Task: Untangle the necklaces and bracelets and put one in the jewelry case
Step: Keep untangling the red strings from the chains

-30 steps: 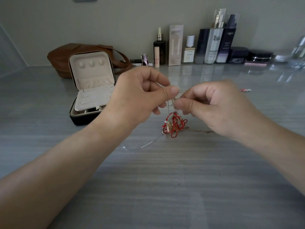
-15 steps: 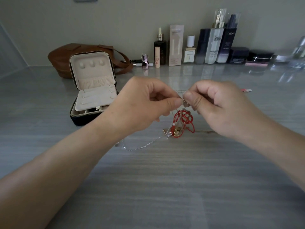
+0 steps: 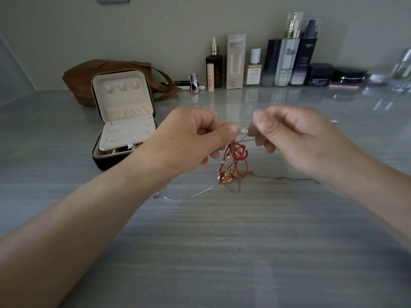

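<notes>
A tangle of jewelry hangs between my hands above the grey table: a red cord bracelet [image 3: 236,157] looped several times, a thin silver chain [image 3: 189,197] trailing left onto the table, and a brownish chain [image 3: 282,178] lying to the right. My left hand [image 3: 191,141] pinches the silver chain at the top of the tangle with thumb and forefinger. My right hand [image 3: 289,134] pinches the same chain a little to the right, fingers curled. The jewelry case [image 3: 124,121] stands open at the left, cream lining showing, dark outside.
A brown leather bag [image 3: 89,78] lies behind the case. Along the back wall stand several cosmetic bottles [image 3: 287,61], a tall box [image 3: 235,61], dark jars [image 3: 320,74] and a small pink bottle [image 3: 194,83]. A small object [image 3: 333,121] lies beyond my right hand.
My hands have drawn slightly apart and the right hand has risen, stretching the silver chain between them. The red bundle hangs lower and looser, with more brownish chain showing on the table.
</notes>
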The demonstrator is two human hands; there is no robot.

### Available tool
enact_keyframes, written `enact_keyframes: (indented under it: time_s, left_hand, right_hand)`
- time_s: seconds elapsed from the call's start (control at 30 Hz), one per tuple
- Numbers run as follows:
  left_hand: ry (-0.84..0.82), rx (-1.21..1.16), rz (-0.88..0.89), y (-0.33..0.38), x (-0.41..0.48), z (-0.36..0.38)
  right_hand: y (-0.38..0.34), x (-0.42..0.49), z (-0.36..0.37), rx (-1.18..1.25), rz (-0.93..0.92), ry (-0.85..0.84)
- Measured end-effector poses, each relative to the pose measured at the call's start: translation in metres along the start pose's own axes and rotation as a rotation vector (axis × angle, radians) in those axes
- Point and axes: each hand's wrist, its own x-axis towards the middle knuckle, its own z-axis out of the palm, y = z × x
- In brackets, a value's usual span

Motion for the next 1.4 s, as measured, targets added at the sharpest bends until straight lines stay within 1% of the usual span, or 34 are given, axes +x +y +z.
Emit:
enact_keyframes:
  time_s: [0.1, 0.17, 0.27, 0.37, 0.43, 0.5, 0.6, 0.77, 0.93, 1.0, 1.07, 1.17, 1.23, 1.4]
  left_hand:
    - [0.027, 0.025, 0.045, 0.001, 0.000, 0.002]
    - [0.038, 0.016, 0.049, 0.001, 0.000, 0.001]
    - [0.029, -0.052, 0.022, -0.002, 0.002, -0.002]
    - [0.007, -0.124, -0.005, -0.003, 0.003, -0.002]
    - [-0.007, -0.147, -0.019, -0.003, 0.002, -0.001]
    - [-0.021, -0.154, -0.019, -0.003, 0.001, 0.002]
    - [-0.055, -0.173, -0.038, -0.001, -0.001, 0.005]
    - [-0.116, -0.281, -0.123, -0.002, 0.000, 0.001]
    - [-0.171, -0.257, -0.183, -0.001, -0.001, 0.001]
    - [-0.161, -0.210, -0.191, 0.001, -0.003, 0.001]
    - [-0.086, -0.125, -0.155, 0.001, -0.003, 0.004]
    - [0.019, -0.098, -0.032, 0.006, -0.005, 0.006]
    - [0.016, -0.074, 0.033, 0.008, -0.006, 0.006]
    - [0.057, -0.059, 0.065, 0.001, -0.002, 0.005]
  right_hand:
    - [-0.001, 0.000, 0.003, 0.014, -0.005, -0.070]
    - [0.001, 0.000, 0.004, -0.001, -0.004, -0.084]
    - [0.002, 0.000, 0.001, -0.016, 0.025, -0.064]
    - [0.003, 0.001, -0.003, -0.080, 0.053, -0.087]
    - [0.002, 0.000, -0.004, -0.031, 0.052, -0.108]
    - [0.000, 0.000, -0.003, 0.053, 0.007, -0.080]
    - [-0.002, 0.002, 0.000, 0.068, -0.037, 0.010]
    - [0.000, 0.004, -0.002, 0.045, 0.000, 0.053]
    - [0.001, 0.005, -0.003, 0.162, 0.065, 0.077]
    - [0.001, 0.005, -0.003, 0.210, 0.089, 0.079]
    - [0.001, 0.005, -0.002, 0.239, 0.100, 0.071]
    - [0.003, 0.006, 0.001, 0.243, 0.098, 0.072]
    - [0.004, 0.006, 0.002, 0.240, 0.088, 0.076]
    - [0.001, 0.004, 0.001, 0.309, 0.096, 0.016]
